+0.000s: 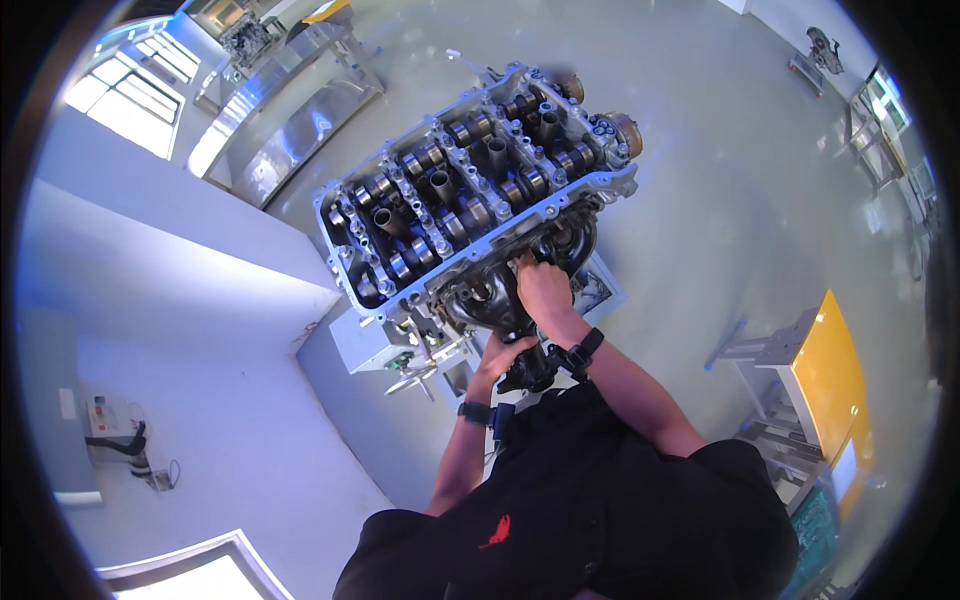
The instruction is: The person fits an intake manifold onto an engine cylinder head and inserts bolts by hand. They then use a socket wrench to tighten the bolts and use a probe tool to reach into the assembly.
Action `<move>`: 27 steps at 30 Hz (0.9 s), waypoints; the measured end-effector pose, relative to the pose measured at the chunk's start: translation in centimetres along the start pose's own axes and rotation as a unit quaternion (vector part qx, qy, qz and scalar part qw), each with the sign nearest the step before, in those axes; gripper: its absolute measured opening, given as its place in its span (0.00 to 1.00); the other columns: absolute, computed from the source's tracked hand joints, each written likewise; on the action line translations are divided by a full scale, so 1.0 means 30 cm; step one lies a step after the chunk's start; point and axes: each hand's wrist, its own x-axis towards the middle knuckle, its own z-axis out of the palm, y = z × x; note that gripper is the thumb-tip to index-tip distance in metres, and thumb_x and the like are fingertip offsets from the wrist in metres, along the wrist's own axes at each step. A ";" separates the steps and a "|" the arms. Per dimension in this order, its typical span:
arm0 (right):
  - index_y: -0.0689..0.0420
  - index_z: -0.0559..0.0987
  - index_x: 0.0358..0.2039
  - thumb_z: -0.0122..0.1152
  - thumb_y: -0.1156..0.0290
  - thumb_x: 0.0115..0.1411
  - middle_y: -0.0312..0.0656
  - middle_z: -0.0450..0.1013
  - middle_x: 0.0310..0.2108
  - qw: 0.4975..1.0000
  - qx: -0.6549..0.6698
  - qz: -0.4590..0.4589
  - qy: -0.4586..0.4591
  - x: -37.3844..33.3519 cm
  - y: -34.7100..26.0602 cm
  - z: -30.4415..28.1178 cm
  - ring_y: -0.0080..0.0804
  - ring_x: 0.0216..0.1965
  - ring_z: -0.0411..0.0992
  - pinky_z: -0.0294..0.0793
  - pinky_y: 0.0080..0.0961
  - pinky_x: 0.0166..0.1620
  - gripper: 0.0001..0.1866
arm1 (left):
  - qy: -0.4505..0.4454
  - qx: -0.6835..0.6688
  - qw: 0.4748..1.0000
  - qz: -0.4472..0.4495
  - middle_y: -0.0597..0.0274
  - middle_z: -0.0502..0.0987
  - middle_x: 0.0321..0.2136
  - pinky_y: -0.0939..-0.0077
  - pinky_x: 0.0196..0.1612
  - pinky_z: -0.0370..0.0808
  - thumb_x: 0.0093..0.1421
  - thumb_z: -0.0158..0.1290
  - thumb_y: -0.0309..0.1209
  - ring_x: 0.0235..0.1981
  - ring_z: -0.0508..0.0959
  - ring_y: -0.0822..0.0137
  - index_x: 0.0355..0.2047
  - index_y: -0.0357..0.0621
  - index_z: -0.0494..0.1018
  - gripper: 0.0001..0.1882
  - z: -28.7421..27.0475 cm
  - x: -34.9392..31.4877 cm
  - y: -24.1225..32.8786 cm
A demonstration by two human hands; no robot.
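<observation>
The right hand [543,288] pressed its fingers against the dark cast-metal exhaust manifold [500,300] bolted to the side of the grey aluminium engine head with exposed camshafts [470,190], which sat on a white stand [375,350]. The left hand [503,355] cupped the manifold's lower end from beneath, fingers curled around it.

Single head-worn fisheye view, facing steeply down from above the person's torso. The engine [470,190] sits centre frame, just ahead of the chest, at close range. Floor curves away beyond the engine toward the dark circular rim. No second view is supplied for overlap.
</observation>
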 end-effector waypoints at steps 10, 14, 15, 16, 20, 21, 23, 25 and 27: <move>0.59 0.71 0.30 0.50 0.67 0.56 0.50 0.70 0.13 0.999 0.026 0.020 0.025 0.007 0.018 0.041 0.48 0.17 0.72 0.72 0.39 0.21 0.09 | -0.043 0.041 0.998 -0.010 0.54 0.75 0.39 0.73 0.45 0.69 0.44 0.62 0.40 0.40 0.73 0.66 0.43 0.33 0.69 0.30 -0.023 0.063 -0.032; 0.59 0.71 0.29 0.50 0.66 0.56 0.50 0.70 0.12 0.997 0.043 0.033 0.048 0.001 0.030 0.048 0.48 0.17 0.72 0.72 0.39 0.20 0.09 | -0.034 0.045 0.998 0.005 0.54 0.75 0.39 0.73 0.46 0.68 0.45 0.61 0.40 0.41 0.73 0.65 0.44 0.33 0.68 0.30 -0.013 0.083 -0.055; 0.58 0.71 0.29 0.50 0.66 0.56 0.49 0.70 0.12 0.997 0.055 0.032 0.052 -0.006 0.028 0.047 0.48 0.16 0.72 0.72 0.39 0.20 0.09 | -0.035 0.049 0.998 0.004 0.53 0.75 0.39 0.73 0.47 0.68 0.46 0.61 0.40 0.41 0.73 0.65 0.44 0.33 0.68 0.29 -0.017 0.084 -0.068; 0.58 0.71 0.29 0.50 0.66 0.56 0.49 0.70 0.12 0.996 0.056 0.034 0.052 -0.011 0.027 0.044 0.48 0.16 0.72 0.72 0.39 0.20 0.09 | -0.036 0.052 0.998 0.003 0.53 0.75 0.39 0.73 0.47 0.68 0.46 0.61 0.40 0.41 0.73 0.65 0.44 0.33 0.68 0.29 -0.021 0.085 -0.080; 0.57 0.71 0.29 0.51 0.65 0.57 0.47 0.69 0.11 0.996 0.073 0.032 0.051 -0.055 0.021 -0.052 0.46 0.15 0.71 0.71 0.37 0.19 0.09 | -0.050 0.080 0.995 -0.014 0.53 0.74 0.41 0.72 0.48 0.67 0.47 0.60 0.40 0.43 0.72 0.64 0.45 0.35 0.68 0.29 -0.023 0.078 -0.062; 0.56 0.71 0.29 0.53 0.65 0.56 0.45 0.69 0.11 0.995 0.074 0.027 0.054 -0.074 0.013 -0.102 0.43 0.15 0.71 0.70 0.35 0.17 0.08 | -0.062 0.088 0.994 -0.019 0.54 0.74 0.41 0.72 0.48 0.67 0.48 0.60 0.40 0.43 0.72 0.64 0.45 0.35 0.68 0.28 -0.025 0.077 -0.057; 0.56 0.71 0.27 0.56 0.68 0.54 0.42 0.68 0.11 0.982 0.145 -0.037 0.116 -0.106 -0.004 -0.272 0.39 0.13 0.70 0.67 0.31 0.16 0.06 | -0.039 0.070 0.997 0.020 0.55 0.74 0.42 0.72 0.48 0.67 0.49 0.60 0.40 0.43 0.72 0.65 0.46 0.35 0.67 0.29 0.003 0.067 -0.032; 0.55 0.71 0.23 0.61 0.73 0.50 0.36 0.66 0.10 0.935 0.268 -0.131 0.189 -0.154 -0.051 -0.477 0.32 0.11 0.67 0.61 0.25 0.14 0.06 | -0.033 0.023 0.990 0.132 0.57 0.72 0.44 0.72 0.48 0.68 0.50 0.60 0.40 0.44 0.71 0.68 0.50 0.36 0.64 0.31 0.004 0.048 -0.047; 0.57 0.74 0.31 0.62 0.73 0.43 0.33 0.66 0.13 0.907 0.276 -0.275 0.158 -0.192 -0.059 -0.688 0.29 0.11 0.64 0.61 0.22 0.14 0.12 | -0.076 0.037 0.993 -0.087 0.58 0.71 0.45 0.73 0.46 0.69 0.51 0.60 0.40 0.44 0.70 0.69 0.52 0.36 0.62 0.32 -0.061 0.092 -0.099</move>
